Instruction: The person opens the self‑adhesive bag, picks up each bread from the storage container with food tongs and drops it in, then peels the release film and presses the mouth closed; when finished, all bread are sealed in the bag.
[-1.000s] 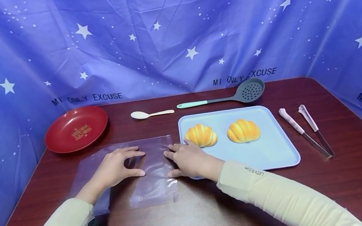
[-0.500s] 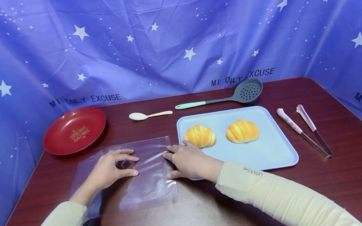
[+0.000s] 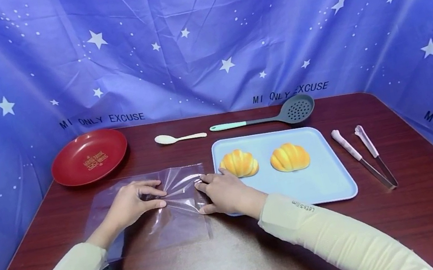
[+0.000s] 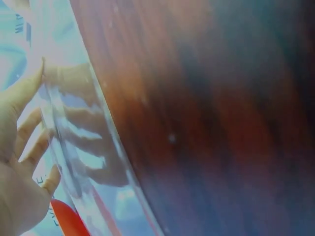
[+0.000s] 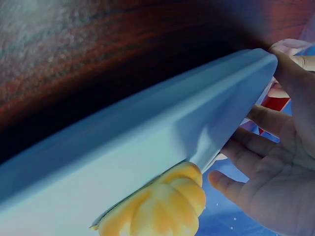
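A clear plastic bag lies flat on the dark wooden table, its film creased between the two hands. My left hand pinches up the bag's upper film between thumb and fingertips. At the bag's right edge, my right hand rests with its fingertips touching the film, fingers relaxed and a little bent. Its little-finger side is over the left rim of a pale blue tray. Two croissants sit on that tray: the left croissant is close to the right hand, the right croissant farther off.
A red plate stands at the back left. Along the back lie a white spoon and a slotted skimmer with a mint handle. Tongs lie right of the tray. A starry blue curtain encloses the table.
My left hand has shifted slightly left, and its thumb and fingertips have come together on the bag. The film has bunched into creases running toward the right hand, which stays in place.
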A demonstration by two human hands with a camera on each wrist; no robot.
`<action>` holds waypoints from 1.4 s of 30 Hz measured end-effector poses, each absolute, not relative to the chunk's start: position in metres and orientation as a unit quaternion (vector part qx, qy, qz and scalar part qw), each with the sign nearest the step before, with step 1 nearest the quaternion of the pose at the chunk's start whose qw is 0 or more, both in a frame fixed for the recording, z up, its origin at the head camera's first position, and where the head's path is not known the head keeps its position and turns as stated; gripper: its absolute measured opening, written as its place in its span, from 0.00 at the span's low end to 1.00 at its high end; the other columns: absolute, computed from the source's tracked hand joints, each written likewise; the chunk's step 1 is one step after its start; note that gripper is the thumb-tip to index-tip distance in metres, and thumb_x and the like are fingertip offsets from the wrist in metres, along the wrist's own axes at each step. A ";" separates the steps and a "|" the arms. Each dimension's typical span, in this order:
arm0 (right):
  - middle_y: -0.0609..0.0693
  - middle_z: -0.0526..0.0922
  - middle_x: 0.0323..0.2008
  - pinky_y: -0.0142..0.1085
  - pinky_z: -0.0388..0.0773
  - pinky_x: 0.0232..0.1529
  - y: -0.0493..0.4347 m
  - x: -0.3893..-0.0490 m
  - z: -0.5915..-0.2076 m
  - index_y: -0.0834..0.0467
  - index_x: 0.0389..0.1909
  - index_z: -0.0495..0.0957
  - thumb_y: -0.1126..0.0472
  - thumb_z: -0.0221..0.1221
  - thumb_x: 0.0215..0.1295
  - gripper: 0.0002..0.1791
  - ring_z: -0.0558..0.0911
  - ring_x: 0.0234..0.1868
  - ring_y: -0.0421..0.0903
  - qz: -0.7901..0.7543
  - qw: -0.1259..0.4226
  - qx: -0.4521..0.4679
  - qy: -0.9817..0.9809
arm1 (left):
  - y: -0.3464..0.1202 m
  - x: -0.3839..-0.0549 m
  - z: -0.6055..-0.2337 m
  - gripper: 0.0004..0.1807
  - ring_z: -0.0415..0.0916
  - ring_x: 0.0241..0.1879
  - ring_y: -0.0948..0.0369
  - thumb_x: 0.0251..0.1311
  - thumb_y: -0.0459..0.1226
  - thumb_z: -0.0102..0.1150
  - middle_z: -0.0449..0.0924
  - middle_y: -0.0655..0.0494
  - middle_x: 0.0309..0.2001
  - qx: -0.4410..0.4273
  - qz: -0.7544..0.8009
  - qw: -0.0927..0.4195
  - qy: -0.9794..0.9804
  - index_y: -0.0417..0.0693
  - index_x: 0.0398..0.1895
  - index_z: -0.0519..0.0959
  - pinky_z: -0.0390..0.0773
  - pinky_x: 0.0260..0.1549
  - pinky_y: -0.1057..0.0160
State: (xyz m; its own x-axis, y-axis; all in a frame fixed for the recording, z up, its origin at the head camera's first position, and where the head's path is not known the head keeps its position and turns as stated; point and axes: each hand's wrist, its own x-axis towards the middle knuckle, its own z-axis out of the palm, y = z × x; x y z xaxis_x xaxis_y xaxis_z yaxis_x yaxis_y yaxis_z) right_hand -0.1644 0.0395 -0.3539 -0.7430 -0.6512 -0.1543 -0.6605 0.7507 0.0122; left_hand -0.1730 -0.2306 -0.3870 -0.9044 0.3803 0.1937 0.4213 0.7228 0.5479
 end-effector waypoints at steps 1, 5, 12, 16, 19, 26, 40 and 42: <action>0.55 0.72 0.70 0.54 0.60 0.72 0.040 -0.165 -0.354 0.55 0.72 0.71 0.36 0.59 0.69 0.38 0.68 0.73 0.48 0.033 0.070 -0.351 0.933 | -0.230 -0.173 -0.387 0.11 0.77 0.60 0.42 0.50 0.40 0.79 0.85 0.46 0.53 -0.217 -0.305 0.035 -0.927 0.51 0.38 0.92 0.73 0.58 0.39; 0.55 0.71 0.71 0.54 0.59 0.73 0.040 -0.165 -0.354 0.55 0.72 0.71 0.36 0.59 0.69 0.39 0.67 0.73 0.48 0.031 0.070 -0.350 0.934 | -0.229 -0.171 -0.386 0.08 0.79 0.59 0.43 0.52 0.39 0.78 0.86 0.46 0.52 -0.220 -0.310 0.038 -0.924 0.51 0.35 0.92 0.74 0.57 0.40; 0.55 0.71 0.71 0.55 0.58 0.73 0.040 -0.165 -0.354 0.55 0.72 0.71 0.36 0.60 0.68 0.39 0.67 0.73 0.49 0.024 0.069 -0.350 0.934 | -0.229 -0.169 -0.382 0.07 0.79 0.58 0.43 0.54 0.39 0.77 0.87 0.46 0.51 -0.214 -0.314 0.040 -0.924 0.50 0.36 0.92 0.74 0.58 0.40; 0.55 0.71 0.71 0.54 0.59 0.73 0.039 -0.165 -0.354 0.55 0.72 0.71 0.36 0.60 0.68 0.39 0.67 0.73 0.49 0.026 0.071 -0.349 0.934 | -0.232 -0.169 -0.379 0.09 0.79 0.58 0.43 0.54 0.36 0.76 0.87 0.46 0.50 -0.208 -0.327 0.048 -0.921 0.49 0.39 0.92 0.75 0.58 0.41; 0.54 0.72 0.71 0.54 0.59 0.73 0.039 -0.165 -0.354 0.55 0.72 0.71 0.36 0.60 0.68 0.39 0.67 0.73 0.48 0.030 0.072 -0.347 0.934 | -0.234 -0.169 -0.377 0.10 0.80 0.58 0.44 0.54 0.35 0.76 0.87 0.46 0.49 -0.203 -0.333 0.052 -0.919 0.49 0.40 0.91 0.76 0.57 0.42; 0.55 0.71 0.71 0.54 0.60 0.73 0.038 -0.165 -0.352 0.55 0.72 0.71 0.36 0.60 0.68 0.39 0.68 0.73 0.48 0.036 0.071 -0.347 0.934 | -0.236 -0.168 -0.369 0.10 0.85 0.50 0.51 0.53 0.36 0.77 0.90 0.55 0.41 -0.198 -0.334 0.076 -0.918 0.51 0.39 0.92 0.81 0.49 0.55; 0.54 0.73 0.70 0.54 0.61 0.72 0.037 -0.164 -0.351 0.55 0.71 0.71 0.37 0.62 0.67 0.38 0.69 0.72 0.48 0.044 0.066 -0.349 0.934 | -0.237 -0.166 -0.350 0.11 0.87 0.43 0.52 0.52 0.36 0.78 0.90 0.57 0.35 -0.197 -0.330 0.110 -0.917 0.51 0.40 0.92 0.78 0.30 0.70; 0.54 0.73 0.69 0.54 0.62 0.72 0.037 -0.164 -0.351 0.55 0.71 0.72 0.37 0.62 0.67 0.38 0.70 0.71 0.48 0.044 0.064 -0.351 0.933 | -0.237 -0.167 -0.347 0.11 0.87 0.43 0.53 0.52 0.37 0.78 0.90 0.59 0.34 -0.196 -0.325 0.116 -0.918 0.52 0.40 0.92 0.78 0.32 0.70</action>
State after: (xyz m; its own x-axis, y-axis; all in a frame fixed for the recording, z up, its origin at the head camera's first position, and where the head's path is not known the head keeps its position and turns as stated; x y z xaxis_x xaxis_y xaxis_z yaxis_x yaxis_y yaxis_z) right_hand -0.1639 0.0371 -0.3507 -0.7457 -0.6491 -0.1500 -0.6603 0.7501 0.0366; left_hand -0.1665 -0.2375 -0.3469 -0.8965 0.2834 0.3405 0.4345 0.7127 0.5507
